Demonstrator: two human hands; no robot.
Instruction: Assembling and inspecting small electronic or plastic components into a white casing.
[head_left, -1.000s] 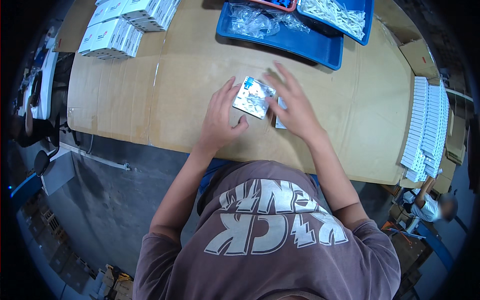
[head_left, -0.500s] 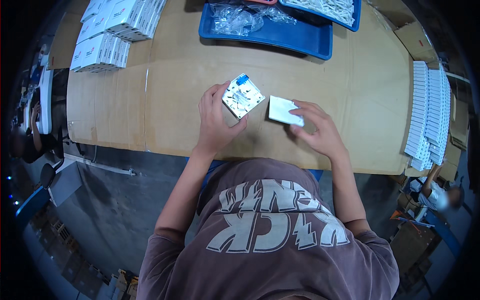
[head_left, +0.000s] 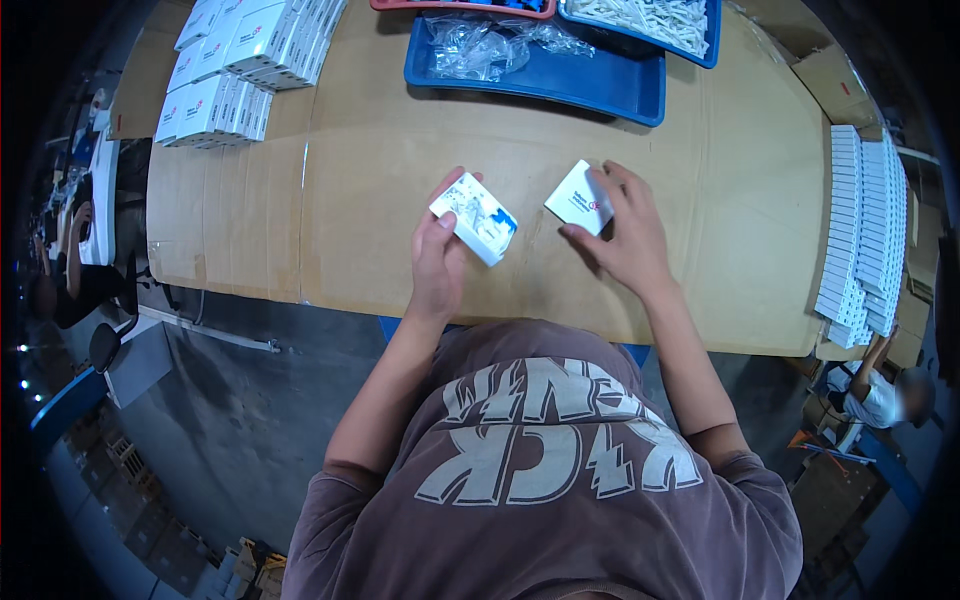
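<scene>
Over the cardboard-covered table (head_left: 370, 130), my left hand (head_left: 438, 255) grips a shallow white square housing (head_left: 470, 210) by its edges. Its open face is tilted, showing small parts and a blue piece near one corner. To the right, the fingers and thumb of my right hand (head_left: 635, 230) close on a flat white square cover (head_left: 578, 196) with a small red mark and dark print on its face. The cover and the housing are apart.
A blue tray (head_left: 600, 92) at the far side holds clear plastic bags (head_left: 470, 50). Beside it stand a red tray (head_left: 395, 4) and a bin of small white parts (head_left: 655, 25). White boxes (head_left: 210, 110) are stacked far left, white pieces (head_left: 845, 230) at right. People sit at both sides.
My left hand has turned the housing, so its blue piece now points to the lower right. My right hand has turned the cover, and its printed face now shows.
</scene>
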